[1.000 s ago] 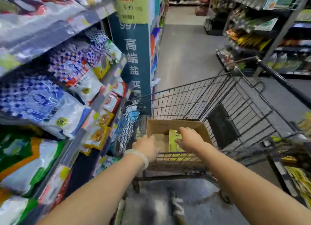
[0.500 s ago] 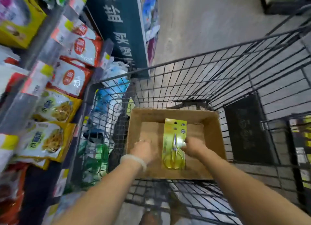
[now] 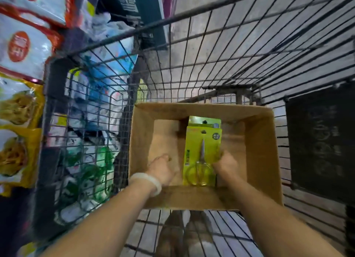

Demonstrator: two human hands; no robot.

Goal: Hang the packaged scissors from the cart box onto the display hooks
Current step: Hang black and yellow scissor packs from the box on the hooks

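Closer over the cart [image 3: 211, 45] than half a second ago, with both hands pushed deeper into the cardboard box [image 3: 263, 160] and the shelf bags slid off toward the left edge. Right hand [image 3: 225, 165] closed on the right edge of the packaged scissors [image 3: 201, 153], fingers curled behind the yellow-green card, thumb side at its lower right near the scissor handles. Top card lying flat along the middle of the box floor, hang hole toward the far wall; a second card [image 3: 204, 120] of the same colour peeking out beneath it at the far end, touching that wall. Left hand [image 3: 162, 169], pale bangle [image 3: 147, 182] on the wrist, resting knuckles-up on the box floor just left of the cards, fingers bent under and holding nothing that shows; how tightly curled, cannot tell. Box sitting in the near part of the cart, against the wire floor. Snack bags [image 3: 19, 110] on shelves past the cart's left side, blurred.
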